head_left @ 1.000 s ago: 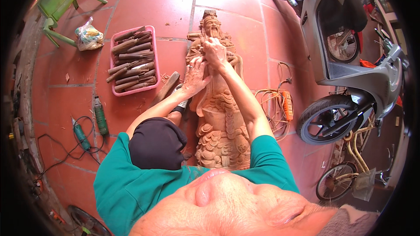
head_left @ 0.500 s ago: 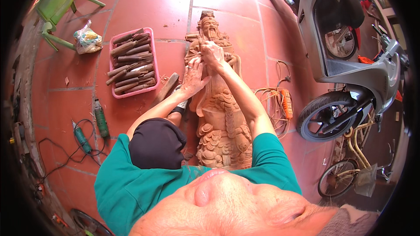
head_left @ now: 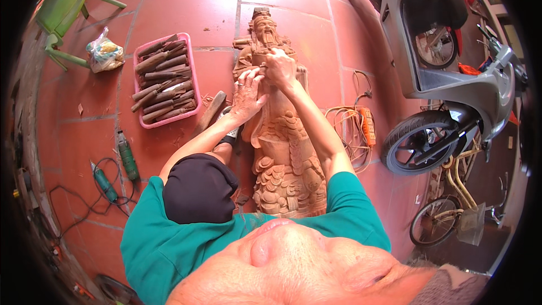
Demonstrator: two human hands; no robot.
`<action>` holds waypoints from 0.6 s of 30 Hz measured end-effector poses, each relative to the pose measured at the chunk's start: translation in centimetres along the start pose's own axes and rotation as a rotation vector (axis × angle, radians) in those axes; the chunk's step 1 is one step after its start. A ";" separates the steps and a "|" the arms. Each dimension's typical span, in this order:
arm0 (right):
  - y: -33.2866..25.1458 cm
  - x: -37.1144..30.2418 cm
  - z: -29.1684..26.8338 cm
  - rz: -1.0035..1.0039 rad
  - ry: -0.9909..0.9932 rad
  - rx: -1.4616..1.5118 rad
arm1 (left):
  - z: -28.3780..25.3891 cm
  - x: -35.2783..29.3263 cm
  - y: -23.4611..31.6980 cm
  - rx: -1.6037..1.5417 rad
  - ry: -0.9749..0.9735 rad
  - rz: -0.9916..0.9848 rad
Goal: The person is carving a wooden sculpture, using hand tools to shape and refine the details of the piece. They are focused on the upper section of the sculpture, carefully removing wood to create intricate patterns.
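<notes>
Wooden statue [head_left: 282, 135] beneath thumb-out left hand [head_left: 245, 100] and curled right hand [head_left: 280, 71]

On my remote feed, the statue [head_left: 279, 130] at centre looks like matt, rough-carved wood. I see smooth pink plastic on the tray [head_left: 196, 79] at ten o'clock, satiny grey panels on the scooter [head_left: 446, 86] towards three, glossy floor tiles [head_left: 307, 28] near twelve.

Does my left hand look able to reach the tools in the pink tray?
Probably yes: the tools lie uncovered in the tray, left of your left hand, and the wooden piece between them looks low.
</notes>
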State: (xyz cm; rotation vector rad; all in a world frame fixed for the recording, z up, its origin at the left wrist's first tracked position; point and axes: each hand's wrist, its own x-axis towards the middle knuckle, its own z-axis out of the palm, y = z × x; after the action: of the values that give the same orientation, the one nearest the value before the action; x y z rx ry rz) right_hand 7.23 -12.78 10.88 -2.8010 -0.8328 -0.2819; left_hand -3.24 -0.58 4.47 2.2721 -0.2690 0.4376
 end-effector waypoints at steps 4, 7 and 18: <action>-0.5 0.6 -0.3 -0.081 -0.030 -0.090 | 0.4 -0.1 -0.4 0.007 0.025 0.008; -0.1 0.6 1.7 -0.096 -0.005 -0.123 | 1.3 0.1 0.0 0.008 0.037 -0.006; -0.5 1.5 3.9 -0.182 0.014 0.009 | 0.5 -0.2 -0.3 0.034 -0.004 -0.012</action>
State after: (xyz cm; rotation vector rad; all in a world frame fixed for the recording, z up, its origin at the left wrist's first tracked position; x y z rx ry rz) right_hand 8.67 -10.65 7.61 -2.7150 -1.0853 -0.3243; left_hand -3.22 -0.72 3.88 2.3070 -0.2521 0.4346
